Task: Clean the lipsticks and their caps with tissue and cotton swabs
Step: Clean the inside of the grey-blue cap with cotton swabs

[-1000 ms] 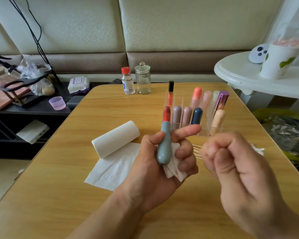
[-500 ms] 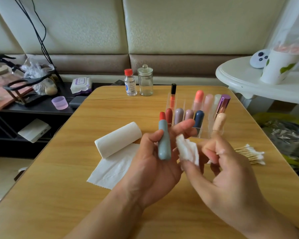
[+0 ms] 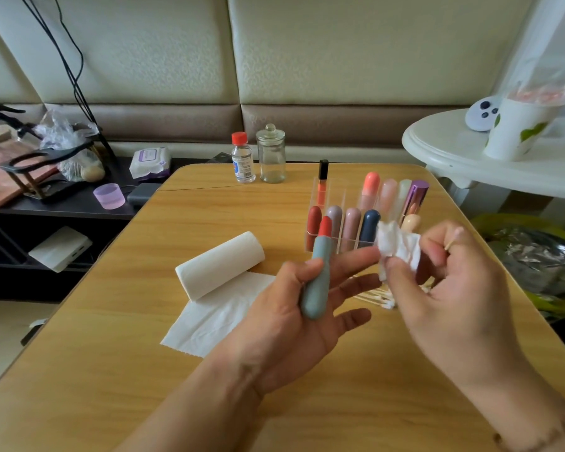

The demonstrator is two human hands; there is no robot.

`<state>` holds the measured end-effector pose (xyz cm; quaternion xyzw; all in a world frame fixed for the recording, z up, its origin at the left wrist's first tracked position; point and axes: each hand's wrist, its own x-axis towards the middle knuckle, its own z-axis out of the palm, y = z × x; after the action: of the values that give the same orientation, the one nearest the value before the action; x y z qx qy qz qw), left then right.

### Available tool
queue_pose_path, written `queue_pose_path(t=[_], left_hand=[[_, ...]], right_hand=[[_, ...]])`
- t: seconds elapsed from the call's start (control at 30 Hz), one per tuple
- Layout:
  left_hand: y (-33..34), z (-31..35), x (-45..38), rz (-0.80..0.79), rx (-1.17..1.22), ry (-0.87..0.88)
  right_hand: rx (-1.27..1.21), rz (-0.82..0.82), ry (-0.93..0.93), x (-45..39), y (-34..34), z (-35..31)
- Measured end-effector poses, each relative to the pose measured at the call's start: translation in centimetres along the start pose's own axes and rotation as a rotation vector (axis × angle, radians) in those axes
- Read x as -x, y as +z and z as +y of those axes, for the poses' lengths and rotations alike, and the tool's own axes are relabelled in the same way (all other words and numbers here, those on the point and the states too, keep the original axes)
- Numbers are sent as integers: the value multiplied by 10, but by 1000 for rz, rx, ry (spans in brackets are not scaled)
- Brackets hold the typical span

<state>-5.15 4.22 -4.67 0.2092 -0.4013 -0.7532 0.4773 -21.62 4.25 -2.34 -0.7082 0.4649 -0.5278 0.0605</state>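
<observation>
We see the left hand [image 3: 294, 318] above the wooden table [image 3: 111, 370], palm up. Its thumb presses a grey-blue lipstick [image 3: 317, 275] against the palm, and the other fingers are stretched out toward the right. The red tip of the lipstick points away from us. The right hand [image 3: 454, 298] pinches a crumpled piece of tissue [image 3: 398, 246] between the thumb and the first fingers, just beside the left fingertips. The same hand also holds a cotton swab [image 3: 452, 239] with a pinkish tip between its fingers. Behind the hands stands a clear organizer [image 3: 333, 203] with more lipsticks upright in it. A tissue roll [image 3: 219, 264] lies on the table to the left, with one sheet unrolled. More swabs [image 3: 375, 296] lie on the table, partly hidden under the hands.
</observation>
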Motion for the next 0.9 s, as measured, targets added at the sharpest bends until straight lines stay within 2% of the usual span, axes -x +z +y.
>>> queue_pose_path(t=[0.07, 0.13, 0.23, 0.3, 0.37, 0.43, 0.53, 0.63, 0.73, 0.9], left_hand=[[-2, 7, 0, 33, 39, 21], [-7, 17, 0, 85, 67, 66], [-16, 31, 1, 166, 131, 129], [-22, 37, 2, 211, 161, 162], [-27, 42, 5, 235, 159, 197], [-31, 49, 7, 255, 142, 229], [-38, 56, 9, 291, 95, 278], [-41, 56, 8, 320, 71, 275], [-44, 54, 7, 388, 68, 283], [-46, 52, 6, 437, 123, 299]], right_hand=[[-121, -50, 59, 2, -4, 3], [-127, -185, 107, 5, -5, -1], [177, -505, 164, 12, 0, -9], [375, -606, 185, 12, 0, -16], [529, -599, 199, 8, -2, -22], [589, -524, 175, 4, -5, -25], [434, -405, 148, -6, -3, -28], [320, -513, 130, -23, 17, -27], [408, -649, 103, -38, 48, -23], [470, -668, 30, -39, 85, -12]])
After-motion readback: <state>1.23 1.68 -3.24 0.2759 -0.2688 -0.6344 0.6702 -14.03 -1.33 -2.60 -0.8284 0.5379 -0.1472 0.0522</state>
